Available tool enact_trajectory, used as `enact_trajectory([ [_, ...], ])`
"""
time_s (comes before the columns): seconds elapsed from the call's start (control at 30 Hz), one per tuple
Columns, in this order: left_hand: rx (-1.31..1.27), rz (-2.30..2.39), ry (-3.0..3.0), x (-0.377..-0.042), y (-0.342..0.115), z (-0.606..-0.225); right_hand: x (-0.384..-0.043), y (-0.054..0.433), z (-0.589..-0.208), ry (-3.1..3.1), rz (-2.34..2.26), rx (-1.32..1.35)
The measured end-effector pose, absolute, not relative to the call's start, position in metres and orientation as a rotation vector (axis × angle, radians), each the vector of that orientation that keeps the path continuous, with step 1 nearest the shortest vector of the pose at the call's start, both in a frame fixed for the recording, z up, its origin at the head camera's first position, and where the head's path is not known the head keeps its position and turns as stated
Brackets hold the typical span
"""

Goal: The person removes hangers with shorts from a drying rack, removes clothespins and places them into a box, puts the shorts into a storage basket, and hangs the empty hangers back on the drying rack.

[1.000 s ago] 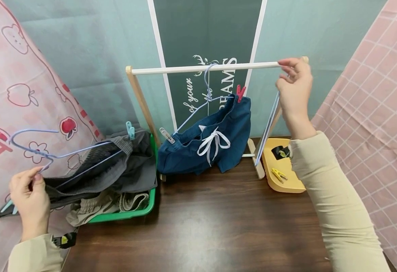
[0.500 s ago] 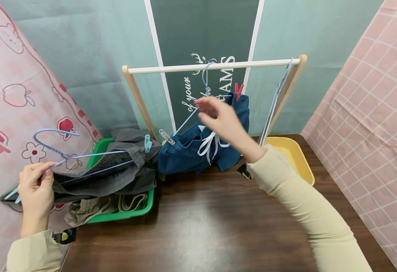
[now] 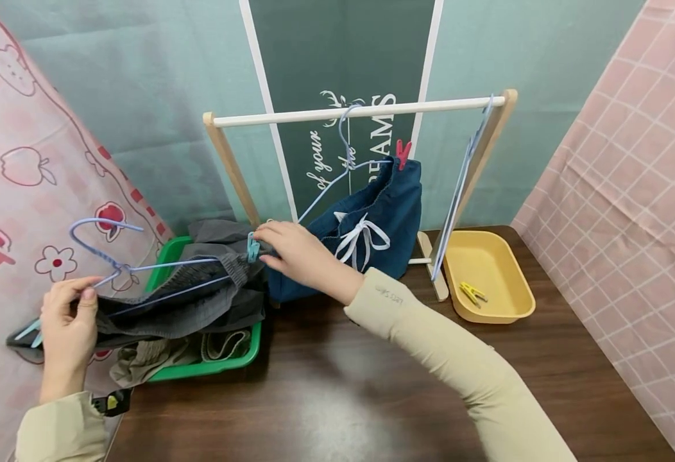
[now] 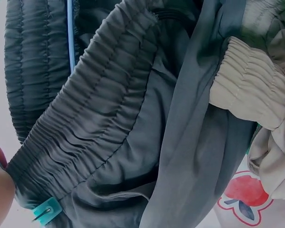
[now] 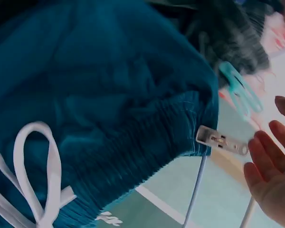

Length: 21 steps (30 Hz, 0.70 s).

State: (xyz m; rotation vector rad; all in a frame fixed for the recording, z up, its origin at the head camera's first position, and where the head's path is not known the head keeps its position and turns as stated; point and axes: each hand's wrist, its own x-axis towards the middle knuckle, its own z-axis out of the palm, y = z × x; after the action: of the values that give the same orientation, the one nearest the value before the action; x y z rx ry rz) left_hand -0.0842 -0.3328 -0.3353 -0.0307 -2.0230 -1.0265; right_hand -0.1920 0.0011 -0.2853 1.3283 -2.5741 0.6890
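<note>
My left hand pinches a light blue hanger below its hook. From the hanger hang dark grey trousers with an elastic waistband, also seen close in the left wrist view. A turquoise clothespin sits at the waistband's right end, and another clothespin at its left end. My right hand reaches across the blue shorts, its fingertips by the right turquoise clothespin. In the right wrist view its fingers are spread, apart from that clothespin and near the shorts' whitish clothespin.
A drying rack with a white rail stands at the back; the shorts and, at its right end, bare hangers hang there. Under the trousers is a green basket of clothes. A yellow tray with yellow clothespins stands right.
My right hand has left the rail's right end and moved left and down, past the shorts, to the turquoise clothespin. The left hand with the hanger and trousers has shifted slightly right.
</note>
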Motion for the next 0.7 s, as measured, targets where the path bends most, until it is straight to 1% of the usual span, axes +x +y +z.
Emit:
enact_trajectory([
  [0.07, 0.003, -1.025, -2.016, -0.085, -0.333, -0.336, -0.192, -0.007, -0.289, -2.482, 0.454, 1.323],
  [0.2, 0.037, -1.021, -2.006, -0.085, -0.333, -0.336, -0.195, -0.019, -0.295, -2.349, 0.118, 1.214],
  [0.33, 0.034, -1.024, -2.003, -0.085, -0.332, -0.337, -0.200, -0.021, -0.299, -2.356, -0.002, 1.156],
  [0.43, 0.039, -1.022, -2.003, -0.085, -0.332, -0.338, -0.206, -0.022, -0.299, -2.476, 0.125, 1.199],
  [0.53, 0.050, -0.992, -2.001, -0.087, -0.333, -0.339, -0.210, -0.022, -0.295, -2.618, 0.383, 1.236],
  [0.7, 0.065, -0.854, -2.008, -0.091, -0.333, -0.339, -0.215, -0.023, -0.292, -2.737, 0.852, 1.209],
])
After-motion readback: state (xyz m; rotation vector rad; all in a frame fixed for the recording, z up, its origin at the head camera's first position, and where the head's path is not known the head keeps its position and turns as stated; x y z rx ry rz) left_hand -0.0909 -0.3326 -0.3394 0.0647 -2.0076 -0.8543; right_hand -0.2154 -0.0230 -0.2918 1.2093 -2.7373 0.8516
